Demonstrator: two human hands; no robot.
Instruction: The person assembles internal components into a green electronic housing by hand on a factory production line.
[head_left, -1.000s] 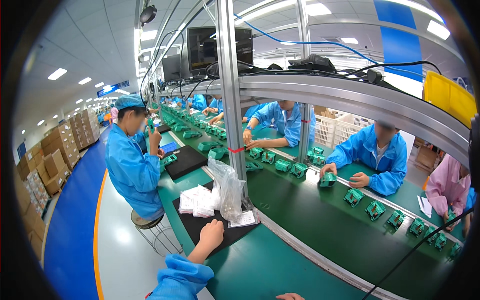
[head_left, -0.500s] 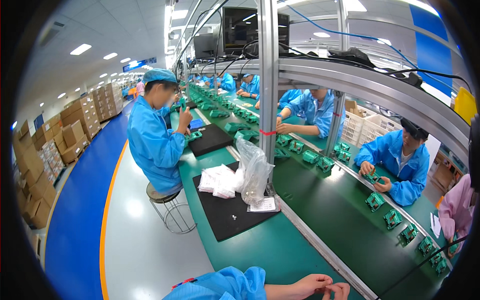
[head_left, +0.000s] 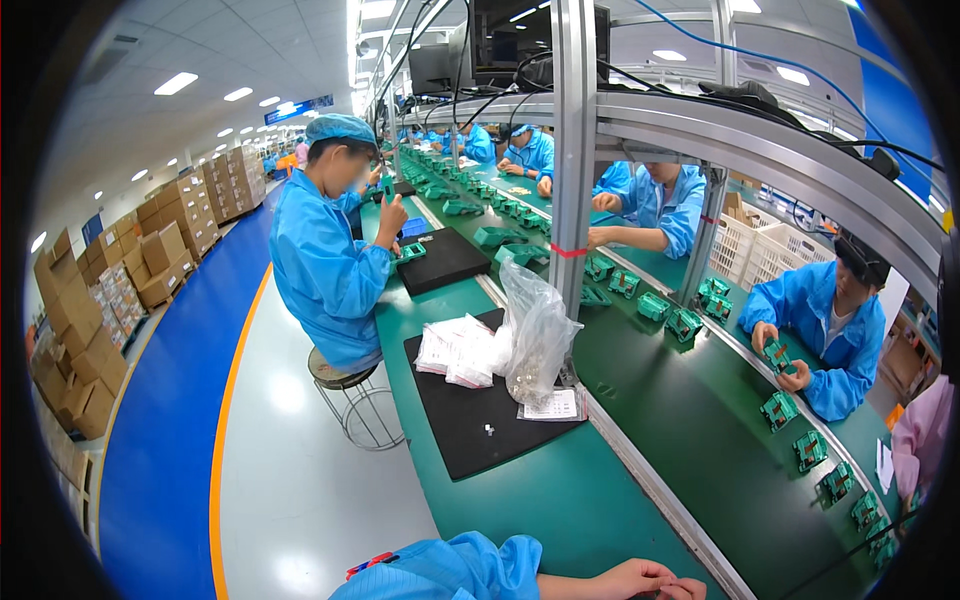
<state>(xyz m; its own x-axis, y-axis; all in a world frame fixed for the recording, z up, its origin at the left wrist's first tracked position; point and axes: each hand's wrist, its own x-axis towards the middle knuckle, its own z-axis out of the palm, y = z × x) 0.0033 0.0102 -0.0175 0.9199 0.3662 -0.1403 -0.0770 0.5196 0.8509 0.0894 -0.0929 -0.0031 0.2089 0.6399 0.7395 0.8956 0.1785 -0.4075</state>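
Note:
At the lower edge, past the blue sleeve, my left hand (head_left: 636,576) has its fingers bent into a pinch. My right hand (head_left: 686,590) meets it fingertip to fingertip, also closed and mostly cut off by the picture's edge. Whatever lies between the fingers is too small or hidden to make out. Both hands are over the near part of the green bench (head_left: 560,500). Farther along it lies a black mat (head_left: 460,435) with white packets (head_left: 458,350), a clear plastic bag (head_left: 535,335) of small parts and a tiny whitish piece (head_left: 489,430).
A metal post (head_left: 573,190) rises beside the bag. To the right runs a green conveyor (head_left: 690,440) with several green plastic housings (head_left: 779,409). One co-worker (head_left: 325,260) sits at the far left with a green tool; another (head_left: 820,320) across the belt holds a housing.
The whole view has shifted, so the scene sits slightly farther right. My hands have drawn closer together and lower in the picture. The co-worker across the belt has turned the housing more upright.

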